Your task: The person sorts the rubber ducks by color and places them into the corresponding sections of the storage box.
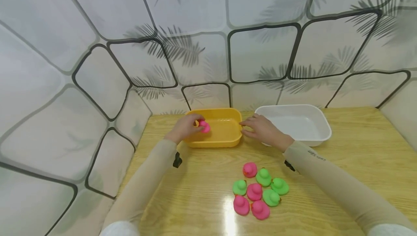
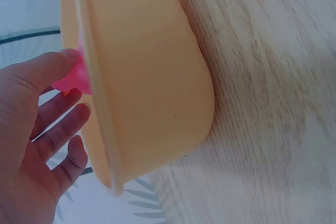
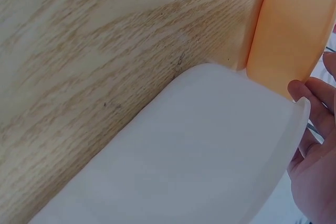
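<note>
My left hand (image 1: 187, 125) pinches a pink rubber duck (image 1: 204, 126) between thumb and fingertips, over the left part of the yellow tray (image 1: 213, 144). In the left wrist view the duck (image 2: 79, 77) is partly hidden behind the tray's rim. On the tray's other side is my right hand (image 1: 260, 129), its fingers loosely bent and apart, the fingertips at the right rim. In the right wrist view those fingertips (image 3: 296, 88) lie against the yellow tray's end (image 3: 286, 35), close to the white tray's corner.
A white tray (image 1: 294, 120) stands just right of the yellow one, under my right forearm. Several pink ducks (image 1: 255, 192) and green ducks (image 1: 264, 176) lie grouped on the wooden table (image 1: 189, 192), nearer to me. A patterned wall (image 1: 205, 62) rises behind the trays.
</note>
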Tool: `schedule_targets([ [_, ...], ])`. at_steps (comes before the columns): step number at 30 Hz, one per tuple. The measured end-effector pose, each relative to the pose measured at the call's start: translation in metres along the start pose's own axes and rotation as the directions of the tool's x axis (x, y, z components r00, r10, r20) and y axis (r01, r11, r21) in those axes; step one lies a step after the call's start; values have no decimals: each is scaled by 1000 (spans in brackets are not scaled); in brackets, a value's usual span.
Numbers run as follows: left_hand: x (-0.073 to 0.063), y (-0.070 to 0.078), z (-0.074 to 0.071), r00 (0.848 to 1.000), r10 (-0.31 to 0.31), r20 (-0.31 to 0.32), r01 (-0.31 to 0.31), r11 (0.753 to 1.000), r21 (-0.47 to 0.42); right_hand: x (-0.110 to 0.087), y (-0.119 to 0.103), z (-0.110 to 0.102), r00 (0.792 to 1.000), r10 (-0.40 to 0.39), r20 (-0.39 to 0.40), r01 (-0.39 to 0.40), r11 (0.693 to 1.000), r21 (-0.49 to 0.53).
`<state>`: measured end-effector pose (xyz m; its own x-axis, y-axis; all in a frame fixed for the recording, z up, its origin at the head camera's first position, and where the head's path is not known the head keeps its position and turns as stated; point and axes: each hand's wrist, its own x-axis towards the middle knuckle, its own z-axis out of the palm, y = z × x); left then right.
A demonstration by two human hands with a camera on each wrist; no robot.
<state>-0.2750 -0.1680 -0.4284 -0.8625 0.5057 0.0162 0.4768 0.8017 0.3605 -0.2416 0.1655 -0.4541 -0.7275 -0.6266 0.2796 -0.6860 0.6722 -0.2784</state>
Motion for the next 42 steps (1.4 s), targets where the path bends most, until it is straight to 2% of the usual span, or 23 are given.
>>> schedule_targets([
  [12, 6, -3, 8, 1000, -1, -16, 1, 1000, 16, 1, 1, 1, 1000, 10, 9, -10, 1000, 8],
  [17, 3, -1, 7, 999, -13, -34, 13, 1000, 1, 2, 0, 1, 1000, 18, 14, -18, 1000, 10],
  [22, -5, 6, 6, 999, 17, -47, -18, 1000, -12, 2, 1, 1, 1000, 21, 18, -22, 1000, 9],
  [26, -15, 16, 6, 997, 58, -48, -61, 996, -60, 2, 3, 1, 999, 28, 29, -28, 999, 15],
  [29, -23, 23, 7, 990, 121, -73, -126, 989, -77, 2, 4, 2, 999, 25, 31, -26, 999, 19],
  [32, -30, 30, 9, 975, 196, -106, -204, 976, -71, 2, 4, 2, 999, 18, 29, -19, 1000, 16],
  [34, -35, 34, 11, 959, 254, -123, -264, 962, -75, 1, 4, 1, 999, 19, 32, -19, 1000, 15],
  [39, -51, 47, 22, 936, 327, -129, -340, 936, -93, 2, 4, 1, 999, 24, 32, -24, 1000, 13],
  [42, -61, 57, 31, 935, 334, -118, -347, 930, -120, 1, 4, 2, 999, 23, 29, -23, 1000, 13],
])
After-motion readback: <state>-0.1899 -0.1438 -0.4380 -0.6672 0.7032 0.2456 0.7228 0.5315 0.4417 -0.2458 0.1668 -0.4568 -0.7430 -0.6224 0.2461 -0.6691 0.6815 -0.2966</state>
